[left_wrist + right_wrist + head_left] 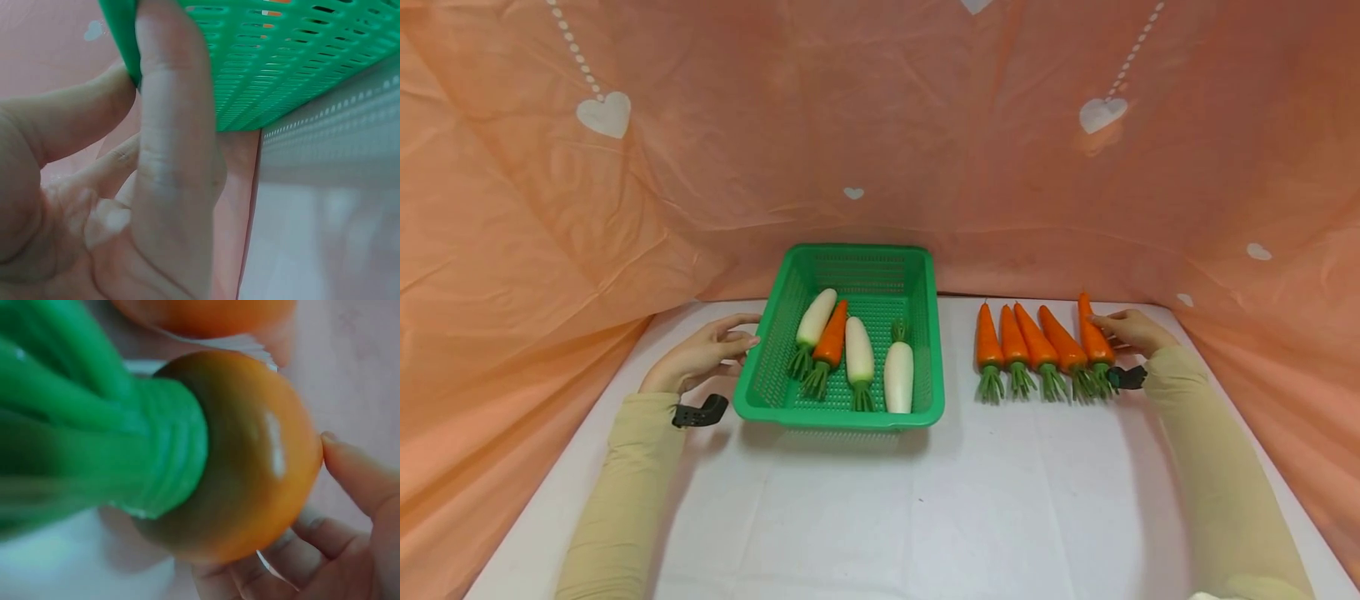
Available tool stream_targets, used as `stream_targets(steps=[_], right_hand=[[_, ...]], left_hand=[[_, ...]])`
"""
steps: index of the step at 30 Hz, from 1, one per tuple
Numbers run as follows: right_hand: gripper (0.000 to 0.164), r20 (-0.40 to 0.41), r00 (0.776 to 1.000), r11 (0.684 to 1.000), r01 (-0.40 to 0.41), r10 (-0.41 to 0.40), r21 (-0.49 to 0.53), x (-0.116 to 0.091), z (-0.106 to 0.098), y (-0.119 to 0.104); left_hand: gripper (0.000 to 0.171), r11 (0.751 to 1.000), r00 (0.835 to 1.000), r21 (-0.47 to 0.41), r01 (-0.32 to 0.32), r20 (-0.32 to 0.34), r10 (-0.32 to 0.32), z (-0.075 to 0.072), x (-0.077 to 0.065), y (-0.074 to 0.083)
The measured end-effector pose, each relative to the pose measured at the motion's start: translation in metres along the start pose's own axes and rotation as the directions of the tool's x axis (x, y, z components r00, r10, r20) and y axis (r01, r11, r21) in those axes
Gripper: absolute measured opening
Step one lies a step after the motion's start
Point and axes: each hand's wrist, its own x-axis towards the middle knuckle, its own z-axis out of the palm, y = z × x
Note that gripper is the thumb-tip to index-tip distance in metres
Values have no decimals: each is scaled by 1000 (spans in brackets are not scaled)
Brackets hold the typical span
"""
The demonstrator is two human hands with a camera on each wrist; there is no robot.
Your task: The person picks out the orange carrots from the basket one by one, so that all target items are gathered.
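Note:
On the left, my left hand (703, 354) pinches the left rim of a green plastic basket (838, 418) between thumb and fingers. The left wrist view shows the basket's slotted wall (275, 56) close by the index finger. In the basket lie three white radishes and one carrot (831, 337); one radish (898, 379) has its leaves toward the back. To the right, my right hand (1138, 331) holds the rightmost carrot (1092, 333) of a row, thumb on one side, fingers curled beneath. Its green stalk (156, 450) fills the left of the right wrist view.
Several other carrots (1032, 342) lie side by side right of the basket, stalks toward the front. A white cloth (925, 517) covers the table. Orange curtains with white hearts (850, 125) hang behind and at both sides.

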Motion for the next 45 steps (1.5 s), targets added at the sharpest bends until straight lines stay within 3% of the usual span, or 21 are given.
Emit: stream_targets(steps=[11,27,38,45], right_hand=[[67,77,996,999,35,-33,-29,-8,-2,-2],[63,192,979,982,27,-63,187,-40,-6,8],[54,97,976,972,178,-194,152,-42,4,10],[52,72,981,975,168,-179,144,-42,7,6]], left_hand=[[60,1000,1000,-13,3,1,-3,1,-1,4],[59,1000,1000,24,-2,0,2,0,-1,1],[59,1000,1000,29,-3,-3,3,1,0,0],[59,1000,1000,9,1,2,-1,1,0,2]])
